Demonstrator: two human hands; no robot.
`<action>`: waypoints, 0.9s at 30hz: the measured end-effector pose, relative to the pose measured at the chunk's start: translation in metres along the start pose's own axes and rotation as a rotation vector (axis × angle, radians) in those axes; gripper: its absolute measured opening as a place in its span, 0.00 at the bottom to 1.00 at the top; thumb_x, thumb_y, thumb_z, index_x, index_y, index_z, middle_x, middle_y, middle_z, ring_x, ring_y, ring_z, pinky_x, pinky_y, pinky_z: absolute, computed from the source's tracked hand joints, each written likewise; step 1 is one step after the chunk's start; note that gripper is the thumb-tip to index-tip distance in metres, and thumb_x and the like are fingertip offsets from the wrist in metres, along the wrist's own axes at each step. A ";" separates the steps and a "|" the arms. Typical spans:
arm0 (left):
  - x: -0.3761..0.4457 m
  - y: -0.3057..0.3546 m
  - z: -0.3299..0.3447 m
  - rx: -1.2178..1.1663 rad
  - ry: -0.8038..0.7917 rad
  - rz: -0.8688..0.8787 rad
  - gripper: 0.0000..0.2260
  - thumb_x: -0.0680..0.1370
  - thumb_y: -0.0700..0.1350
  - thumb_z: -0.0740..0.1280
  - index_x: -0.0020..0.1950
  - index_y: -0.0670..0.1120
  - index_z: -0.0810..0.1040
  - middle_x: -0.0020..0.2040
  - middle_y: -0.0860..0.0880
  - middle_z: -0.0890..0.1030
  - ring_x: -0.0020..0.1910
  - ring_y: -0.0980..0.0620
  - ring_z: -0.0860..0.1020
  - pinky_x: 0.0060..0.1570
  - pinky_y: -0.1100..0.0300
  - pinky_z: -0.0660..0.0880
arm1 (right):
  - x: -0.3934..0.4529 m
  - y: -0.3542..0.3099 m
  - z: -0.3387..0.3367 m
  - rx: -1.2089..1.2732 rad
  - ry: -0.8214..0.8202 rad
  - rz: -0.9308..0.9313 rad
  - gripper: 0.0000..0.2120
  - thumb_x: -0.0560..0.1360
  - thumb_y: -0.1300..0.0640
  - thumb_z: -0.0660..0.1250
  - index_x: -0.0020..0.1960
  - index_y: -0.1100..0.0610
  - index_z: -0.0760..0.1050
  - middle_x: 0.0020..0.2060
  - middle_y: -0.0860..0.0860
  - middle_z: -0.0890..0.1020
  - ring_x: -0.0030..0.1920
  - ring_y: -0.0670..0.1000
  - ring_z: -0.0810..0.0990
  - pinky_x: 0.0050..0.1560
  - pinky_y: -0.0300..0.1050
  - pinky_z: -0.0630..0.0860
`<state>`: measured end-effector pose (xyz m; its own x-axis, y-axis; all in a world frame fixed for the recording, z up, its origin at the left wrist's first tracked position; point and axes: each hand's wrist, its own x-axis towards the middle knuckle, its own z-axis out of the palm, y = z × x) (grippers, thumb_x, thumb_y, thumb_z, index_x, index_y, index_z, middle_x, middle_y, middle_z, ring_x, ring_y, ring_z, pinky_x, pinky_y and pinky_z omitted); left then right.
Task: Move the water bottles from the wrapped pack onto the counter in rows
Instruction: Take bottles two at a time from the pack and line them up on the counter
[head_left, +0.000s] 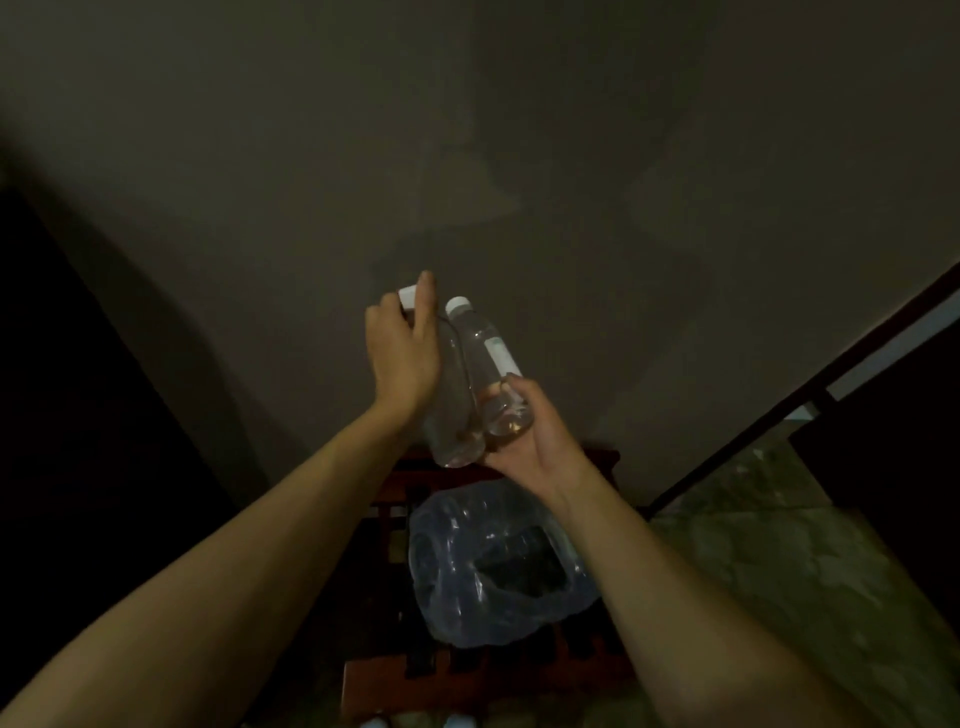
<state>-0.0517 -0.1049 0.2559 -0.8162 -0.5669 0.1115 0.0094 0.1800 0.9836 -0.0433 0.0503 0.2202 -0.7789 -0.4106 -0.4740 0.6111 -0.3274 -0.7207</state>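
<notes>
aloft, left hand (402, 353) fingers gripping clear bottle (449, 415), right hand (535, 441) fingers clasping labelled bottle (491, 358)

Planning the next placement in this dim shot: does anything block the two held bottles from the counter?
Cannot tell: the left hand and right hand hold two bottles against a bare wall; no counter is in view.

Clear glossy plastic bottles (488, 374), crinkled plastic wrap (467, 561) — reddish wooden stool (467, 675)

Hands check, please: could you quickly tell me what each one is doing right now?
Left hand: closed on left bottle.
Right hand: closed on right bottle.
</notes>
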 end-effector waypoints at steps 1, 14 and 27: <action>-0.004 -0.002 -0.004 -0.022 -0.007 -0.019 0.25 0.80 0.65 0.54 0.51 0.44 0.78 0.53 0.42 0.79 0.47 0.49 0.80 0.45 0.57 0.77 | 0.001 0.004 0.007 -0.003 0.012 0.000 0.15 0.73 0.47 0.67 0.53 0.55 0.82 0.47 0.55 0.86 0.47 0.54 0.85 0.49 0.53 0.81; -0.030 -0.008 -0.119 -0.522 -0.163 -0.122 0.14 0.78 0.53 0.66 0.59 0.48 0.77 0.48 0.46 0.86 0.46 0.45 0.85 0.38 0.53 0.80 | -0.006 -0.008 0.112 -0.076 -0.336 -0.054 0.25 0.74 0.53 0.70 0.68 0.61 0.72 0.61 0.63 0.79 0.54 0.60 0.81 0.54 0.60 0.79; -0.017 0.086 -0.304 -0.229 0.020 0.180 0.18 0.73 0.39 0.75 0.61 0.41 0.76 0.46 0.45 0.84 0.41 0.52 0.85 0.39 0.61 0.81 | -0.045 0.023 0.293 -0.520 -0.422 -0.420 0.23 0.73 0.67 0.69 0.67 0.63 0.67 0.58 0.62 0.81 0.59 0.61 0.81 0.62 0.56 0.77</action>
<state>0.1390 -0.3240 0.3817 -0.7778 -0.5588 0.2875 0.2851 0.0939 0.9539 0.0465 -0.1879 0.3729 -0.7470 -0.6631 0.0477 0.0522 -0.1300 -0.9901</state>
